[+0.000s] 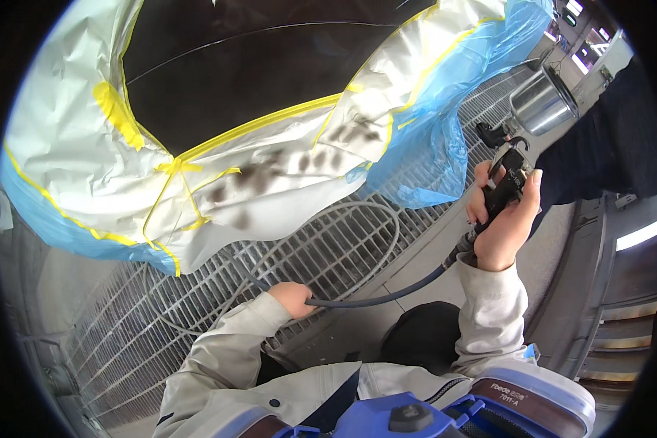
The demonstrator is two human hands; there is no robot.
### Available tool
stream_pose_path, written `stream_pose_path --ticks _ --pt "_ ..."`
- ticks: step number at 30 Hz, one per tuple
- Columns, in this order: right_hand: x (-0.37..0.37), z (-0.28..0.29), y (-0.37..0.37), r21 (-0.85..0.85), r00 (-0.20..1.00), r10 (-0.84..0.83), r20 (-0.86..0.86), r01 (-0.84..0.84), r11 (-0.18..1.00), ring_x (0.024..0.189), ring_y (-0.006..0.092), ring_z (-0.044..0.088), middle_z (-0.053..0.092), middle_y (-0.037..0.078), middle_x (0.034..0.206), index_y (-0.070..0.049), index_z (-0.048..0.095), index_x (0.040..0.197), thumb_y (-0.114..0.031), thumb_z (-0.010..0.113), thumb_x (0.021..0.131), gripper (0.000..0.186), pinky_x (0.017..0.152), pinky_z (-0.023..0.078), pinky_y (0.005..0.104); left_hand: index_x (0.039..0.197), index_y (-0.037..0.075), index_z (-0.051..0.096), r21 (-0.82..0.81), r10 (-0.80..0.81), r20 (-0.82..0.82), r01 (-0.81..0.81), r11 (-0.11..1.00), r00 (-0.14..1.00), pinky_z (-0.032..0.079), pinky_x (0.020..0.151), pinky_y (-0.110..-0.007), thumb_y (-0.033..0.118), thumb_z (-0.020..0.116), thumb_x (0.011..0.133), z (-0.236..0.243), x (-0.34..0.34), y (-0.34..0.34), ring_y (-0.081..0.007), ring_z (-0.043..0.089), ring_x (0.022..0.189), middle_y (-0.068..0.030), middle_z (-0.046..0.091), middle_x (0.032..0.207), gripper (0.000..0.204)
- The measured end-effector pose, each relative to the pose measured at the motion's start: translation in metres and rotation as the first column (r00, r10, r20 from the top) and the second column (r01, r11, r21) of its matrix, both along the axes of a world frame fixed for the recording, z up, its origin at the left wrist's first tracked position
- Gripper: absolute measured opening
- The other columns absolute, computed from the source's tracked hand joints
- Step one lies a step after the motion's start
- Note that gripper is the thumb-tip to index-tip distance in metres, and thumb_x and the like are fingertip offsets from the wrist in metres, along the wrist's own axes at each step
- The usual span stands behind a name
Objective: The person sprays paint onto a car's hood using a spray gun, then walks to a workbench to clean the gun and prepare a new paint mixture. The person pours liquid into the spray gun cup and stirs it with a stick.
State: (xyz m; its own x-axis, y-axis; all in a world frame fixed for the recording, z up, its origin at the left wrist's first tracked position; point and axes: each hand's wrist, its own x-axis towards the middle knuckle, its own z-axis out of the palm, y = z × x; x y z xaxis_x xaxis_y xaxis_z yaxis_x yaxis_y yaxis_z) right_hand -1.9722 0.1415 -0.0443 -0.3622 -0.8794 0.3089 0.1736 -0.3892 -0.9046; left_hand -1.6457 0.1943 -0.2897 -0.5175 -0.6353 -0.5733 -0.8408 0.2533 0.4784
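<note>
Right grip [509, 225] wrapped round the handle of a black spray gun [502, 191], right of the dark panel [226, 87] edged with yellow tape [270, 120], well apart from it. Silver metal cup [542, 104] mounted on the gun; contents hidden from where I stand. Left grip [293, 298] closed round the grey hose [387, 298] above the floor grating [358, 244], fingertips out of sight. Small pale lettering on the gun; print too on the respirator cartridge [536, 401]. Blue respirator [376, 417] cut off below.

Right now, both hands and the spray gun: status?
Left hand closed on dark hose. Right hand gripping spray gun with silver cup. Grey hose loop lying across floor grating.
</note>
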Motion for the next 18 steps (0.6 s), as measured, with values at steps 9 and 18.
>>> stream_pose_path --ticks 9,18 --pt "-0.037 0.012 -0.003 -0.058 0.849 0.494 0.189 -0.493 0.868 0.045 0.0081 0.036 0.057 0.011 0.082 0.0 0.052 0.138 -0.065 0.027 0.106 0.076 0.044 0.033 0.0247 0.088 0.007 0.074 -0.103 -0.044 -0.089 0.035 0.994 0.995 0.054 0.072 -0.053 0.036 0.07 0.083 0.008 -0.027 0.009 -0.0422 0.07 0.082 -0.0192 0.07 0.081 0.03" --pt "-0.074 -0.026 -0.027 0.11 0.992 0.008 0.129 -0.022 0.994 0.047 0.0091 0.036 0.072 0.014 0.105 -0.003 0.058 0.109 -0.056 0.028 0.11 0.061 0.045 0.036 0.0261 0.086 0.006 0.072 0.037 0.007 -0.034 -0.006 0.999 0.999 0.053 0.071 -0.052 0.036 0.072 0.085 -0.01 -0.031 0.016 -0.042 0.068 0.08 -0.0191 0.07 0.08 0.03"
